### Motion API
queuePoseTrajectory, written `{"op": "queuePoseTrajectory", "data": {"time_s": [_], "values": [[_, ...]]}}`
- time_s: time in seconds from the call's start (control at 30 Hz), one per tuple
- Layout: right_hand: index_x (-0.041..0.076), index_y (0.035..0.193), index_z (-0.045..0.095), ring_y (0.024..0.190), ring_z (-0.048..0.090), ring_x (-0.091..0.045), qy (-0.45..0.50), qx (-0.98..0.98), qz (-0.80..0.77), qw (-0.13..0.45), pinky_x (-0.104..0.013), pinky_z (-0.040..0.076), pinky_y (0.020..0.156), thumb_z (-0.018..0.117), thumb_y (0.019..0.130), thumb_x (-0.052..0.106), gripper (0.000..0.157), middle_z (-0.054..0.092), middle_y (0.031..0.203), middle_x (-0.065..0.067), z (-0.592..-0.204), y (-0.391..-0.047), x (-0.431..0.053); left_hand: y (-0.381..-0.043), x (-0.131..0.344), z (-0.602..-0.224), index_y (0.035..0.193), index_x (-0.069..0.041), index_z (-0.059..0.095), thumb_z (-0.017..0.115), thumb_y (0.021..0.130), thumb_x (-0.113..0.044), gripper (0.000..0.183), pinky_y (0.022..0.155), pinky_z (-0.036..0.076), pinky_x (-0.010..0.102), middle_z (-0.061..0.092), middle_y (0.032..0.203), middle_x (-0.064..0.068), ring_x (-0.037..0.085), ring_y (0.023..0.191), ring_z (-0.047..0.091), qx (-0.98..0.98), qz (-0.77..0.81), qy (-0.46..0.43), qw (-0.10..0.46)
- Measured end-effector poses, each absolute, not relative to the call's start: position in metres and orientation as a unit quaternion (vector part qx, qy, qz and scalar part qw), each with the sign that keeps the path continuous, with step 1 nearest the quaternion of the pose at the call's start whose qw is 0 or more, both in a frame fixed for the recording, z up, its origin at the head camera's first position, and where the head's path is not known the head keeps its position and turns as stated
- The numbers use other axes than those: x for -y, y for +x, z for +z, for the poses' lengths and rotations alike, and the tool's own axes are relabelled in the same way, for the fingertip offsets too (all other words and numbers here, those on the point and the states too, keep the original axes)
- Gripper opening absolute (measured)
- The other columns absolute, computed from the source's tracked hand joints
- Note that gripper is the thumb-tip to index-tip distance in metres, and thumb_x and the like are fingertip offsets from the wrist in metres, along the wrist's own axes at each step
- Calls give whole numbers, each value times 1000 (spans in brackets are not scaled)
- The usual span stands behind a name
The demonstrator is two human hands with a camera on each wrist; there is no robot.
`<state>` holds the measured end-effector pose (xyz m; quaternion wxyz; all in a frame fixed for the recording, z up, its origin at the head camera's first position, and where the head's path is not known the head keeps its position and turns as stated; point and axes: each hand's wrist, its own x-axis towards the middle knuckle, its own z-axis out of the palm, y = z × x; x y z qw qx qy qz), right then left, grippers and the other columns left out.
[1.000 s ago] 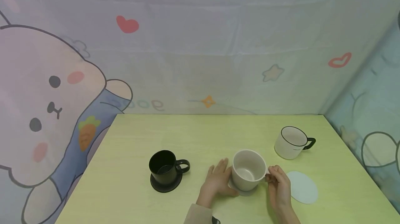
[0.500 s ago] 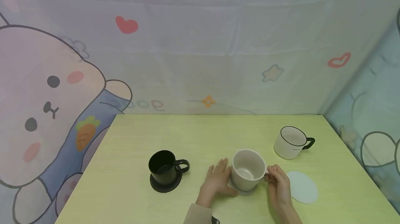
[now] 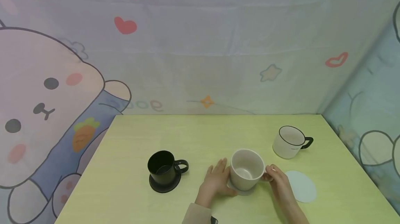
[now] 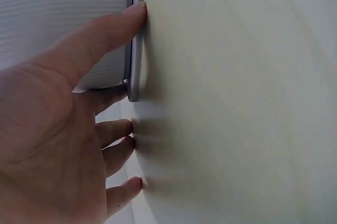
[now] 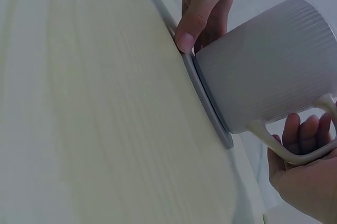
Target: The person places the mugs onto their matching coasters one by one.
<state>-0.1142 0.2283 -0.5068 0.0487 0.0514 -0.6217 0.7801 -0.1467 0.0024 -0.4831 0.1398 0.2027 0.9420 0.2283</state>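
A ribbed white mug (image 3: pixel 246 170) stands upright on a round grey coaster (image 3: pixel 244 192). My right hand (image 3: pixel 281 184) grips the mug's handle (image 5: pixel 287 153), fingers passed through its loop. At the coaster's left side lies my left hand (image 3: pixel 215 181). Its thumb presses the coaster's near edge and its index finger reaches the rim farther round, while the other fingertips touch the table, as the left wrist view shows. Left of both hands, a black mug (image 3: pixel 162 169) sits on a black coaster (image 3: pixel 164 186), its handle pointing right.
A white mug (image 3: pixel 287 144) with a black rim and black handle stands at the back right. Just right of my right hand lies a round white coaster (image 3: pixel 301 187). The pale yellow table (image 3: pixel 193 133) ends at a printed curtain (image 3: pixel 193 43) behind.
My right wrist has swung slightly to the right with the fingers still on the handle. The head view has shifted a little. Mugs, coasters and left hand keep their places.
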Motion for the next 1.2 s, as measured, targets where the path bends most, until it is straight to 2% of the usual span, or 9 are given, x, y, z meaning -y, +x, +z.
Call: {"op": "queuePoseTrajectory", "data": {"time_s": [0.2, 0.4, 0.6, 0.77, 0.93, 1.03, 1.2], "values": [[12, 86, 64, 85, 63, -5, 54, 660, 748, 45, -20, 44, 86, 38, 109, 7, 34, 67, 85, 11, -505, -113, -235, -143, -6, -483, 150, -11, 49, 91, 72, -36, 92, 120, 28, 54, 37, 162, 15, 32, 151, 32, -949, 213, 199, 120], [-5, 103, 57, 95, 61, -3, 2, 734, 678, 39, -15, 45, 87, 41, 110, 17, 29, 67, 96, 9, -497, -106, -247, -133, -10, -482, 145, -5, 51, 87, 76, -34, 84, 114, 37, 56, 43, 157, 18, 34, 147, 39, -955, 207, 182, 111], [-10, 118, 51, 99, 57, 4, -3, 775, 630, 54, -11, 45, 86, 49, 107, 11, 24, 63, 103, 14, -494, -99, -258, -122, -15, -481, 147, -1, 49, 81, 82, -39, 82, 108, 43, 58, 45, 155, 20, 35, 145, 41, -961, 199, 157, 115], [-12, 122, 50, 99, 60, 5, 1, 776, 628, 59, -10, 47, 85, 51, 106, 7, 25, 63, 105, 15, -495, -96, -266, -115, -18, -480, 143, 2, 52, 80, 84, -41, 78, 101, 48, 58, 51, 149, 20, 35, 140, 47, -966, 194, 140, 98], [-14, 117, 51, 97, 65, 0, 15, 761, 644, 71, -13, 50, 85, 50, 106, 7, 23, 67, 105, 11, -495, -90, -272, -105, -18, -475, 123, 1, 64, 76, 86, -47, 62, 83, 56, 43, 65, 116, 13, 26, 110, 62, -976, 152, 137, 74], [-15, 112, 52, 95, 66, -1, 29, 748, 657, 87, -14, 52, 84, 49, 106, 4, 21, 70, 103, 10, -497, -88, -275, -99, -18, -472, 111, -1, 68, 73, 88, -52, 56, 75, 54, 36, 64, 98, 8, 22, 92, 62, -980, 124, 137, 76], [-15, 107, 55, 94, 68, -2, 34, 731, 674, 100, -15, 53, 84, 49, 105, 1, 17, 70, 99, 9, -501, -84, -279, -93, -25, -470, 97, -2, 69, 68, 89, -57, 55, 68, 54, 33, 61, 84, 5, 22, 77, 63, -981, 93, 138, 96]]}}
